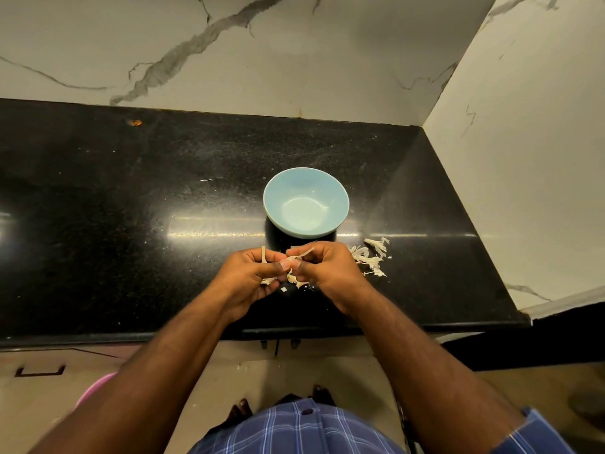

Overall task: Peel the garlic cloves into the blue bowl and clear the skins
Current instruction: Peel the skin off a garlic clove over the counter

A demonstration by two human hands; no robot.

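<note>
The pale garlic clove (291, 276), half hidden in its papery husk, sits between the two hands just in front of the glossy light-blue round bowl (306, 202), which stands directly beyond the knuckles on the speckled black polished stone counter (131, 198). The bowl looks empty. The left hand (252, 273) curls round the clove and pinches it with thumb and fingers, a dry strip of skin sticking up from it. The right hand (322, 268) is closed in a pinch on another curling strip of peel at the clove's top. The clove's long axis cannot be told (too much is covered by fingers). Both hands lie about equally near the bowl, so the drop should need only a short forward reach. A heap of brittle, whitish shredded skins (371, 257) lies on the counter just beside the right hand, near the bowl's base, with a few flakes under the hands.
</note>
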